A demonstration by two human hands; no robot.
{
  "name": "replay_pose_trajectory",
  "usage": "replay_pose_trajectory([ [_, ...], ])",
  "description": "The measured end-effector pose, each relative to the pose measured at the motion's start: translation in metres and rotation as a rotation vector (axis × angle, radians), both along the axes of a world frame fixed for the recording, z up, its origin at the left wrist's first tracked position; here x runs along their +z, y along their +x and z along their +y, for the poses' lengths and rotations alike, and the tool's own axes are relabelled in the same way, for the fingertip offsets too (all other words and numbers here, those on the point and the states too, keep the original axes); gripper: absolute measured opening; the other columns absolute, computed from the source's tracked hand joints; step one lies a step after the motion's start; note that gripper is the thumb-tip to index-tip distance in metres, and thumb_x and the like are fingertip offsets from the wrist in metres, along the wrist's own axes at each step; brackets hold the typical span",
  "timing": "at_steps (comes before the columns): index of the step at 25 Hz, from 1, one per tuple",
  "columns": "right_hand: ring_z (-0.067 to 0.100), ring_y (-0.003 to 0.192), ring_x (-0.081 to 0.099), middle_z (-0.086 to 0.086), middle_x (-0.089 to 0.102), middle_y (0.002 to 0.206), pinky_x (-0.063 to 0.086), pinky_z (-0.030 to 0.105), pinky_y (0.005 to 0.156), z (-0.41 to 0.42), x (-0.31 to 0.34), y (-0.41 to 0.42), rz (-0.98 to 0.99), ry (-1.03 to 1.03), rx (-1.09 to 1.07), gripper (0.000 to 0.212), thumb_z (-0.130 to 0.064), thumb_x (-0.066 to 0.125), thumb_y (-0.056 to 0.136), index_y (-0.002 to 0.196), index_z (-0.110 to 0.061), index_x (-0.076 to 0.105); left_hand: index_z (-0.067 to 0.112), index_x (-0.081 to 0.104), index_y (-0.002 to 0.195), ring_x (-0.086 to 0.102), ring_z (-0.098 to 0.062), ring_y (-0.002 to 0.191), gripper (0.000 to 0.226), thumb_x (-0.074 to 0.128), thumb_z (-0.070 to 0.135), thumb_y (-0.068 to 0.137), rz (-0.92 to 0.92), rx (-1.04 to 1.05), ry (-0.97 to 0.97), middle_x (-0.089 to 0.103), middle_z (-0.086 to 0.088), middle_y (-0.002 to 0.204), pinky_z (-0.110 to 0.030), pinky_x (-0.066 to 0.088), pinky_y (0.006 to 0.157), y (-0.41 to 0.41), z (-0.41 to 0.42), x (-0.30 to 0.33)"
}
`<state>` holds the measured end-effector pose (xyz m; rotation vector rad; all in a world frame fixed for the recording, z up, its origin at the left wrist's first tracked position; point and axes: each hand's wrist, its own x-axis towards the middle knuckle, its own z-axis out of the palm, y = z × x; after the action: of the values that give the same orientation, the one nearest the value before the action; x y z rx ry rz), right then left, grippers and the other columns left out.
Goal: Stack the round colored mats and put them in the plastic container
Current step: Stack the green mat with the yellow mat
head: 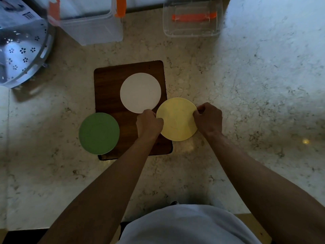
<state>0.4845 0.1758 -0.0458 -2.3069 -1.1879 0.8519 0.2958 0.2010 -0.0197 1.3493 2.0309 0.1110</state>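
I see my left hand (149, 123) and right hand (208, 118) each pinching opposite edges of the round yellow mat (176, 119), which lies half on the dark wooden board (109, 85), half on the marble counter (246, 85). The round white mat (140, 92) lies on the board, the round green mat (99, 133) overlaps its left edge. At the back, the clear plastic container with orange clips (91, 23) and a second clear lidded box (192, 18) look empty.
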Motion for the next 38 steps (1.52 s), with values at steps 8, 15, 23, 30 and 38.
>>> replay_pose_trajectory([
  [8,0.030,0.086,0.063,0.013,0.064,0.098,0.050,0.034,0.069,0.003,0.009,-0.009,-0.254,-0.090,0.110,0.026,-0.028,0.056,0.087,0.098,-0.009,0.070,-0.001,0.062,0.089,0.064,-0.031,0.089,0.016,0.056,0.014,0.088,0.176,-0.204,0.064,0.065,-0.019,0.101,-0.032,0.038,0.066,0.011,-0.008,0.002],
  [15,0.030,0.085,0.064,0.014,0.067,0.094,0.047,0.031,0.066,0.002,0.013,-0.015,-0.289,-0.158,0.121,0.027,-0.027,0.052,0.093,0.091,-0.007,0.070,-0.001,0.061,0.099,0.061,-0.029,0.097,0.019,0.056,0.015,0.091,0.186,-0.224,0.091,0.061,-0.019,0.111,-0.028,0.036,0.070,0.015,-0.011,0.001],
  [23,0.033,0.079,0.066,0.017,0.068,0.081,0.051,0.034,0.066,0.007,0.015,-0.009,-0.076,-0.194,0.077,0.022,-0.021,0.055,0.084,0.068,-0.008,0.063,0.001,0.055,0.098,0.055,-0.030,0.105,0.020,0.057,0.006,0.080,0.010,0.004,0.025,0.059,-0.018,0.112,-0.037,0.045,0.087,0.017,-0.009,0.002],
  [30,0.024,0.106,0.066,0.008,0.072,0.114,0.042,0.025,0.082,-0.003,0.017,-0.002,0.054,-0.177,0.030,0.027,-0.021,0.058,0.094,0.114,-0.011,0.071,0.002,0.060,0.093,0.061,-0.029,0.090,0.015,0.059,0.008,0.079,-0.174,0.164,-0.043,0.065,-0.013,0.097,-0.035,0.044,0.066,0.012,-0.011,0.014],
  [38,0.022,0.099,0.067,0.007,0.075,0.105,0.041,0.024,0.081,-0.027,0.042,-0.065,0.062,-0.092,0.110,0.023,-0.024,0.063,0.090,0.105,-0.013,0.076,0.019,0.055,0.055,0.059,-0.029,0.068,0.024,0.061,0.005,0.074,-0.282,0.249,0.038,0.058,-0.009,0.069,-0.041,0.054,0.065,-0.071,-0.036,0.029],
])
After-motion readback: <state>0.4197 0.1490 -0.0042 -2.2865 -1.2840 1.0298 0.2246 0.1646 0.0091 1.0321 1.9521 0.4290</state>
